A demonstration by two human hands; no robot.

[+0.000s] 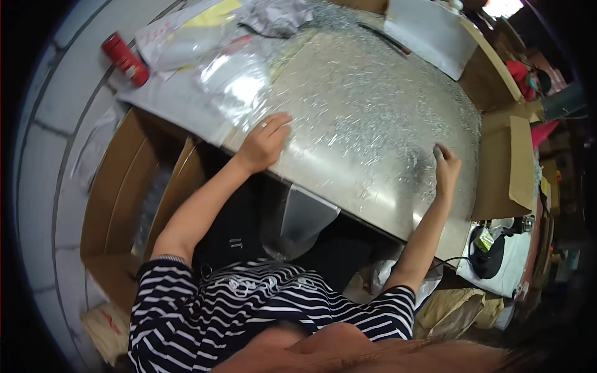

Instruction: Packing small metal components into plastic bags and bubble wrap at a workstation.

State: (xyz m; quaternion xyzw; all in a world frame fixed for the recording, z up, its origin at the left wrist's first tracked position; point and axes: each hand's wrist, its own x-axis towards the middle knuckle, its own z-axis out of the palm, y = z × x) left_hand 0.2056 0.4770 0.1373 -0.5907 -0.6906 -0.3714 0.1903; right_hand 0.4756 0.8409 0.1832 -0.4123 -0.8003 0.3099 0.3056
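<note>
Many small, thin, shiny pieces (373,127) are scattered over the pale tabletop (314,78), thickest toward its right side. My left hand (264,144), with a ring on one finger, is at the table's near edge. Its fingers are curled together, and whatever they may hold is too small to make out. Over the denser pieces on the right, my right hand (446,171) is closed, with something dark at its fingertips that I cannot name. A clear plastic bag (233,81) lies just beyond my left hand.
An open cardboard box (118,205) stands left of my legs; another carton (497,158) borders the table's right side. A red can (125,59) is at the far left. A dark slim tool (384,38) lies toward the back. Below the near edge hangs a clear plastic bag (305,214).
</note>
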